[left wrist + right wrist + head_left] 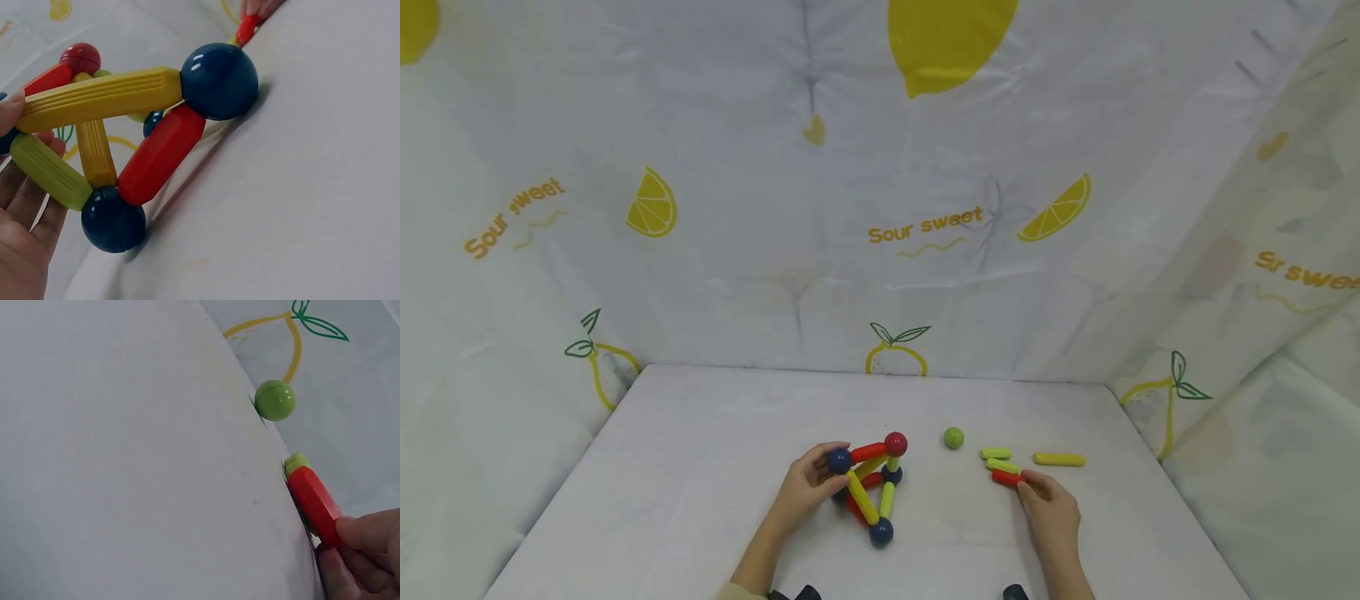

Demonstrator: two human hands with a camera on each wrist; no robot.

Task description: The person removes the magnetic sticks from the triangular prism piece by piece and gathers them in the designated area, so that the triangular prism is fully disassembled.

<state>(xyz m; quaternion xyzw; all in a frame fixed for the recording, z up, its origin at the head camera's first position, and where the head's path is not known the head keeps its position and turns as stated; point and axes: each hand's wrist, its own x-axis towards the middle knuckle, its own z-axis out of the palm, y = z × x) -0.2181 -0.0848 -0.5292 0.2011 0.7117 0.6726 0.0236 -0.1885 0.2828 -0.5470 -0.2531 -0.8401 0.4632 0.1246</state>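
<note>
A frame of colored rods and balls (pixel 862 498) stands on the white table, with yellow, red and light green rods joined at several dark blue balls and one red ball (pixel 895 444). At its upper left corner, my left hand (pixel 806 487) grips a blue ball (pixel 838 460) between thumb and fingers. In the left wrist view a yellow rod (pixel 103 100) runs from that hand to another blue ball (pixel 219 81). Over to the right, my right hand (pixel 1051 510) pinches the end of a short red rod (pixel 1006 478), which the right wrist view shows close up.
Two short light green rods (pixel 1002 464) lie just beyond the red rod. A longer yellow rod (pixel 1059 459) is farther right, and a green ball (pixel 953 437) sits behind, between the frame and the rods. A lemon-print cloth (pixel 760 250) hangs around the table's back and sides.
</note>
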